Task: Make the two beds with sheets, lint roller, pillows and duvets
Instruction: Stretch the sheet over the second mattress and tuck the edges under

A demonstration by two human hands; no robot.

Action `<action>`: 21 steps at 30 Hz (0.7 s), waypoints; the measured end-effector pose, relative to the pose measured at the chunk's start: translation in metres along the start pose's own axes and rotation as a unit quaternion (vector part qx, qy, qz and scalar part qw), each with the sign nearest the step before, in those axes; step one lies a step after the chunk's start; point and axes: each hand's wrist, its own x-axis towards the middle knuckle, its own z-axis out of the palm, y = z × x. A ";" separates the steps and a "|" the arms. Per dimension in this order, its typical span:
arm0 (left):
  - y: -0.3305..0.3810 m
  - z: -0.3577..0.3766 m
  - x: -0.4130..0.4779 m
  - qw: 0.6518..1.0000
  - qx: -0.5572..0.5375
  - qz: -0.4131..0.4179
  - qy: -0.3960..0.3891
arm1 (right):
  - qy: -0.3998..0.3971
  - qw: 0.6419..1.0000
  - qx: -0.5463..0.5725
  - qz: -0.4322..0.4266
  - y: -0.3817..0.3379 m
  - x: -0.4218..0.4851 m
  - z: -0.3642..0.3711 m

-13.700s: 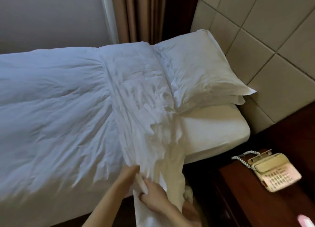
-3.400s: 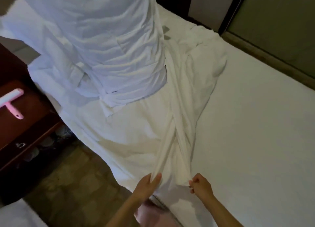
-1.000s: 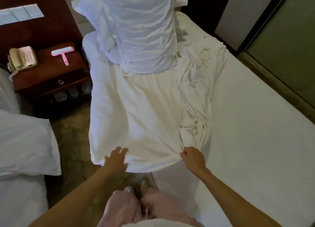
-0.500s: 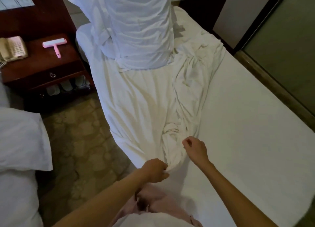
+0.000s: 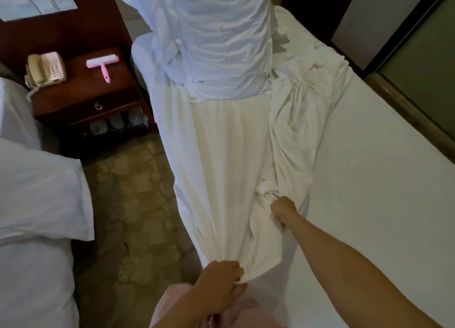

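Note:
A cream sheet [image 5: 221, 155] lies bunched lengthwise along the left side of the bare white mattress [image 5: 381, 180]. My left hand [image 5: 219, 276] grips its near end at the bed's edge. My right hand [image 5: 283, 207] grips a fold of the same sheet further up the bed. A pile of white pillows and a folded duvet [image 5: 221, 37] stands at the head of the bed. A pink lint roller [image 5: 102, 65] lies on the nightstand. The other bed [image 5: 37, 204], made in white, fills the left edge.
The dark wood nightstand [image 5: 81, 98] between the beds carries a beige telephone [image 5: 46, 69]; slippers sit under it. A patterned floor strip [image 5: 138, 204] runs between the beds. A dark wall panel [image 5: 418, 56] borders the bed's right side.
My left hand has drawn the sheet's end nearer to me along the bed's edge, pulling the cloth into a long narrow band. My right hand has closed on a fold.

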 end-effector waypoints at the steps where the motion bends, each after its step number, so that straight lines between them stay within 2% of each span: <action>1: -0.005 0.003 -0.003 1.000 -0.014 -0.020 0.001 | -0.019 0.993 0.118 0.020 0.001 0.002 -0.011; 3: -0.009 0.004 -0.009 0.997 -0.032 -0.072 0.016 | -0.041 0.940 0.333 0.057 0.007 -0.001 -0.032; 4: -0.009 0.004 -0.010 0.995 -0.042 -0.085 0.031 | -0.050 0.912 0.402 0.067 0.014 -0.007 -0.041; 7: -0.012 0.003 -0.013 0.984 -0.111 -0.129 0.051 | -0.077 0.851 0.516 0.063 0.043 -0.041 -0.054; 8: -0.011 0.002 -0.016 0.985 -0.103 -0.130 0.056 | -0.081 0.830 0.550 0.045 0.055 -0.055 -0.054; 12: -0.003 0.015 -0.035 0.992 0.023 -0.113 0.054 | -0.088 0.767 0.635 -0.029 0.118 -0.089 -0.041; 13: 0.003 0.023 -0.045 0.990 0.050 -0.118 0.054 | -0.085 0.767 0.635 -0.044 0.139 -0.094 -0.036; 15: 0.010 0.042 -0.064 0.981 0.128 -0.088 0.115 | -0.053 0.789 0.609 -0.061 0.186 -0.096 -0.021; 17: 0.017 0.066 -0.087 0.976 0.124 -0.073 0.161 | -0.002 0.809 0.586 -0.041 0.236 -0.103 -0.006; 19: 0.029 0.093 -0.110 0.977 0.141 -0.123 0.105 | 0.036 0.831 0.553 -0.045 0.289 -0.120 0.013; 21: 0.043 0.120 -0.131 0.970 0.161 -0.158 0.095 | 0.060 0.856 0.510 -0.057 0.337 -0.145 0.039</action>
